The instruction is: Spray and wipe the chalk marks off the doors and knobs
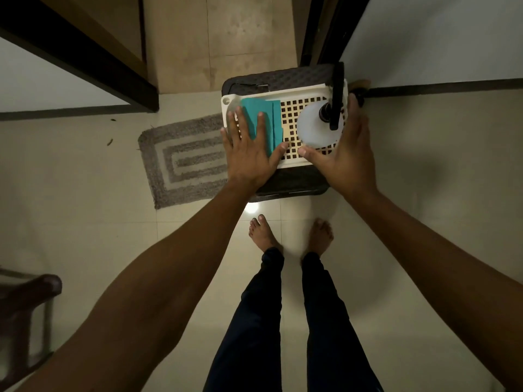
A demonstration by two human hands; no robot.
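The left hand (249,154) is lying flat with fingers spread on the folded teal cloth (263,123), which is sitting at the left of the cream perforated plastic tray (294,161) atop a dark stool. Soft and light, the cloth is likely best pinched at its near edge; its long axis is running away from the person. The translucent white spray bottle (317,128) is standing upright, its black nozzle pointing away. The right hand (348,154) is opening wide around it, not yet gripping; its smooth body looks slippery, so the neck seems safer.

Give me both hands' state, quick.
Left hand: open, flat on the teal cloth.
Right hand: open around the spray bottle, not gripping.
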